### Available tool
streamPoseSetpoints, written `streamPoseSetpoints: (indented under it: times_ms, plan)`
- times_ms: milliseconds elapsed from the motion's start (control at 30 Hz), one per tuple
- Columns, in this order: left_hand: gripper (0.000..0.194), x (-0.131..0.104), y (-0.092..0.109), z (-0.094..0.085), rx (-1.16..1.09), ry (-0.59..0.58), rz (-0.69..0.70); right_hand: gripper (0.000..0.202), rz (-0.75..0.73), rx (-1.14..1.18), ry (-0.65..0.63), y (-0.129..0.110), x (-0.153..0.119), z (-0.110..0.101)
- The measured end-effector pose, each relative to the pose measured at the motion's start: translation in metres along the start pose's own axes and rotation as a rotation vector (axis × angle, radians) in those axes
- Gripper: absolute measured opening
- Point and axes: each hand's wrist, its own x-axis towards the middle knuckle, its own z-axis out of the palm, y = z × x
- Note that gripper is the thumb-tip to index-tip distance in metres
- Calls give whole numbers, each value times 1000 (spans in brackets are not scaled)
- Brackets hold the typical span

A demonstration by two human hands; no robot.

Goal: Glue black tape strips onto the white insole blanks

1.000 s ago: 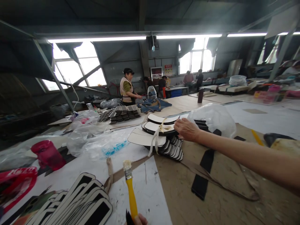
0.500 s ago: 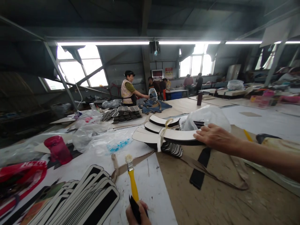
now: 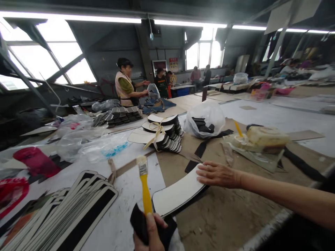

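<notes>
My left hand (image 3: 151,233) is closed round a paintbrush (image 3: 146,191) with a yellow handle and pale bristles pointing up. A black piece of material (image 3: 138,223) is in the same hand, beside the handle. On the right, my right hand (image 3: 220,175) grips the far end of a curved white piece (image 3: 176,191) with a dark underside; its thumb is hidden. The near end of this piece lies close to the brush handle. Behind it, tied bundles of similar curved pieces (image 3: 169,130) sit stacked. At lower left, long pale pieces with black strips (image 3: 86,212) lie fanned out.
A plastic bag (image 3: 205,116) with black pieces stands past the bundles. Right of it is a yellowish container (image 3: 267,137) on a greenish sheet, with another yellow handle (image 3: 238,129) beside it. A co-worker (image 3: 127,83) stands across the table. The table edge (image 3: 272,226) runs at lower right.
My right hand has come from the tied bundles towards me with a curved white piece. My left hand has risen a little with the brush, and the view has turned right and down.
</notes>
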Motion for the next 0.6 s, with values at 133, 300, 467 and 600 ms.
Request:
streamPoseSetpoints:
  times_ms: [133,300,467,600]
  plan:
    - [43,-31,11,9,-15,-213,-109,56,157,106,-104,-13,-11,2]
    - [41,-56,14,31,65,-288,-120,48,235,86,92,-58,17,-45]
    - [43,-86,17,49,77,-456,-87,18,83,-6,276,-86,46,-48]
    - [49,-58,28,39,137,-360,-74,22,223,-61,269,-66,18,-49]
